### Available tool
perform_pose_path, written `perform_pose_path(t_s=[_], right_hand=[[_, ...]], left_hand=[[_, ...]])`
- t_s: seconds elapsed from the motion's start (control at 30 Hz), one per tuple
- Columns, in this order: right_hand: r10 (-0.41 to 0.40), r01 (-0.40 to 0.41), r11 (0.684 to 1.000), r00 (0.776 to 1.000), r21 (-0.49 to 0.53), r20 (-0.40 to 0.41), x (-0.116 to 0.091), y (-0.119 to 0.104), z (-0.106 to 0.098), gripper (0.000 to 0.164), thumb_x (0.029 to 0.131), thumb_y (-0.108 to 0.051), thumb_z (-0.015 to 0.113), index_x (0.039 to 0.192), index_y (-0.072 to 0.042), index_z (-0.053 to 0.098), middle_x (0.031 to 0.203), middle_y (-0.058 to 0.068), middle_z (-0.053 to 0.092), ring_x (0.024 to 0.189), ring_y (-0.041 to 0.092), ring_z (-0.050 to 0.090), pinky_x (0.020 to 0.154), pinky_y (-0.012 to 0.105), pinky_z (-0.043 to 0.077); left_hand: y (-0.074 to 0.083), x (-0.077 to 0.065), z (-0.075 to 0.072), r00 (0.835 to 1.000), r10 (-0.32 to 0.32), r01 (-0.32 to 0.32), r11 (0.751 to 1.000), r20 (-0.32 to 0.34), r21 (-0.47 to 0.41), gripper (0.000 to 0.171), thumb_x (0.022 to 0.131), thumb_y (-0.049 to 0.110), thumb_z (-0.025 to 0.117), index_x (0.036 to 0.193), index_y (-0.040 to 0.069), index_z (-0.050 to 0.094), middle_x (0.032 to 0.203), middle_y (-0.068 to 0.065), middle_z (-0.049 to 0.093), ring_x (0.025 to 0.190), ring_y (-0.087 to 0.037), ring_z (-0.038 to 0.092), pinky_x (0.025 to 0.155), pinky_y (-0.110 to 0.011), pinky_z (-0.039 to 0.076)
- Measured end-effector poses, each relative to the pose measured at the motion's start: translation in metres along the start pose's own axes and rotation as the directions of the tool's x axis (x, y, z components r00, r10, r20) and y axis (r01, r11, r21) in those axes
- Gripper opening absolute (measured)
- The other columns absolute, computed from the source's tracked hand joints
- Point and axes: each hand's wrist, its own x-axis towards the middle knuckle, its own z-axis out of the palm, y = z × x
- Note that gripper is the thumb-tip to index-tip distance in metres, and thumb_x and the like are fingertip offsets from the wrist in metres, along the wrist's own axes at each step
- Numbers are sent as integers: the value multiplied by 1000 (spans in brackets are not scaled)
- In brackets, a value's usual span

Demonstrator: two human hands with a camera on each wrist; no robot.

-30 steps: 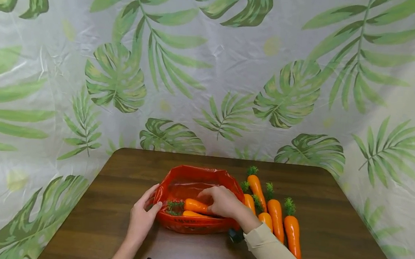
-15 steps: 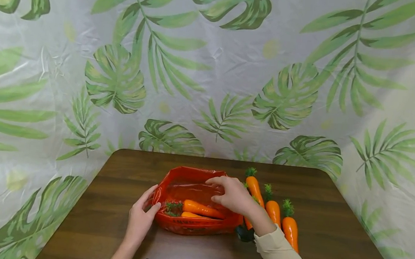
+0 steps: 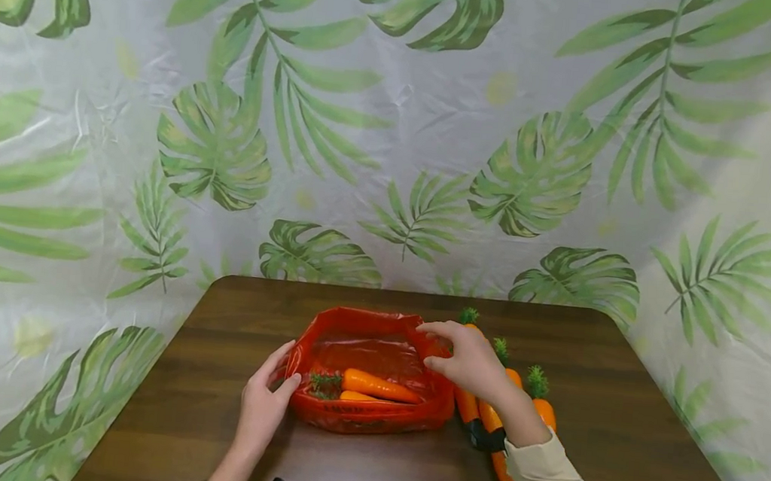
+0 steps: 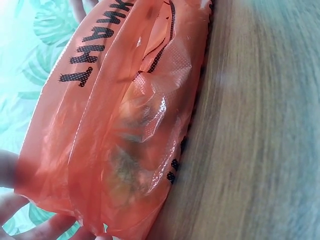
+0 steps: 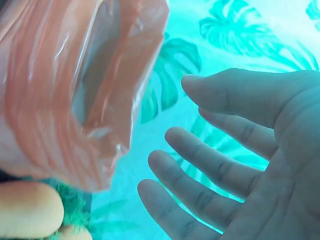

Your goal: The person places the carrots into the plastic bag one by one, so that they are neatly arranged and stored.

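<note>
A red plastic bag [image 3: 371,422] lies on the table with its mouth spread open. Inside it are two orange carrots, one [image 3: 381,386] behind the other [image 3: 366,397], green tops to the left. My left hand [image 3: 262,406] grips the bag's left rim, thumb on the inner side. The left wrist view shows the bag's black-lettered side [image 4: 85,115]. My right hand [image 3: 474,362] is by the bag's right rim, holding nothing; its fingers are spread in the right wrist view, apart from the bag [image 5: 45,100]. Several loose carrots [image 3: 544,413] lie right of the bag, partly hidden by the right arm.
The brown wooden table [image 3: 211,378] has rounded back corners. Behind it hangs a leaf-patterned curtain [image 3: 434,146]. Black wrist cameras [image 3: 486,436] are worn on both arms.
My right hand let go of the rear carrot inside the bag, then moved right, out past the bag's right rim. The left hand stays at the left rim.
</note>
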Motion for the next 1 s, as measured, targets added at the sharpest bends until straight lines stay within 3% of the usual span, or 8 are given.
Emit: perform_pose_path(t_s=[0.07,0.33,0.6,0.87,1.0], right_hand=[[7,-7,1000,1000,-1,-19,-4,3,-4,51,87,-13,80,133,-28,65,128,-2,65,113,27,61,86,43,55],[50,-48,998,995,36,-84,-26,25,-15,52,88,-12,79,136,-26,63,128,4,65,108,31,63,78,41,57],[106,-99,994,984,51,-143,-48,46,-25,54,86,-17,81,136,-27,63,127,4,66,108,33,63,74,38,58],[154,-148,988,972,46,-175,-64,71,-30,54,86,-15,80,136,-25,63,125,7,66,106,34,64,72,35,57],[171,-166,985,968,42,-184,-74,78,-37,54,88,-16,79,138,-22,62,128,10,65,111,37,63,77,42,58]], left_hand=[[0,1,1,1000,1,-1,1000,4,-4,54,92,2,70,142,20,59,142,-8,58,118,-31,62,91,-42,55],[0,1,3,1000,3,-3,1000,3,-4,55,91,0,71,140,20,61,136,-10,62,115,-31,63,88,-35,57],[0,1,4,1000,14,-14,1000,12,-23,55,92,0,71,142,18,59,139,-10,59,118,-30,63,99,-49,50],[40,-11,-2,1000,-27,27,999,11,-18,53,92,-2,69,142,10,58,139,-18,58,119,-37,61,98,-54,49],[27,-6,-1,1000,-27,27,1000,5,-10,54,92,-1,70,142,16,58,138,-15,60,119,-34,61,97,-52,51]])
